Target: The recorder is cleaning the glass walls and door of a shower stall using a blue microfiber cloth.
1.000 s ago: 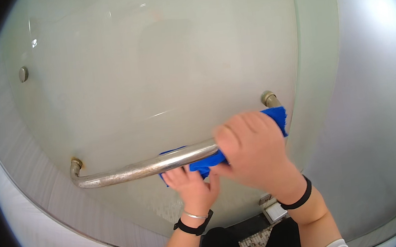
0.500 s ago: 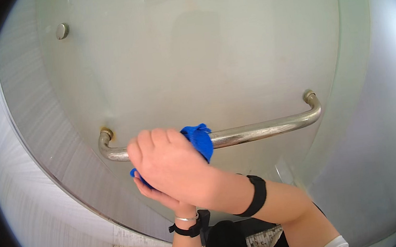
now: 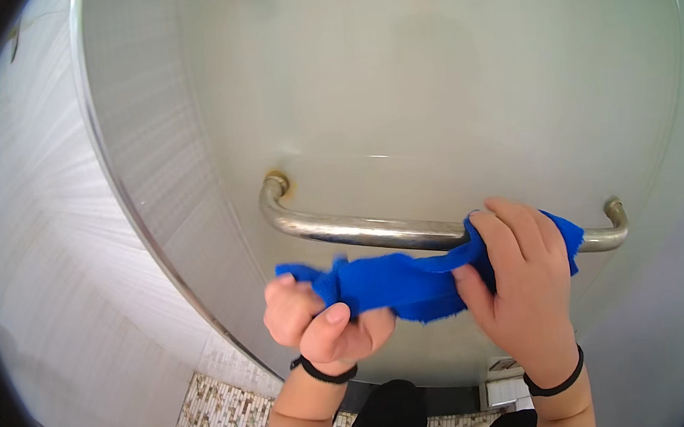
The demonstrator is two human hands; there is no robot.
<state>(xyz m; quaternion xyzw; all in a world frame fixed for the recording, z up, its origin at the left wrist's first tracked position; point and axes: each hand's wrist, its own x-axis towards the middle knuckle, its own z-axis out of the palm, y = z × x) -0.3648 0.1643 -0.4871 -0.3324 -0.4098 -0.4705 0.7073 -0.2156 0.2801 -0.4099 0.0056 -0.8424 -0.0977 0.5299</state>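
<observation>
At door handle (image 3: 377, 231) | left hand (image 3: 320, 324), right hand (image 3: 520, 278) both clench blue cloth (image 3: 403, 282) | I'd hold it taut, wrapped snug against bar.

Single head-worn fisheye view looks forward and down, close on the glass door (image 3: 428, 79), its lower edge showing mosaic floor (image 3: 223, 426).

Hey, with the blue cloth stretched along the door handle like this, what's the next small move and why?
Probably slide the right hand and the blue cloth left along the metal handle. The cloth wraps only the right end, the left hand holds its free end below the bar, and the left stretch lies bare.
</observation>
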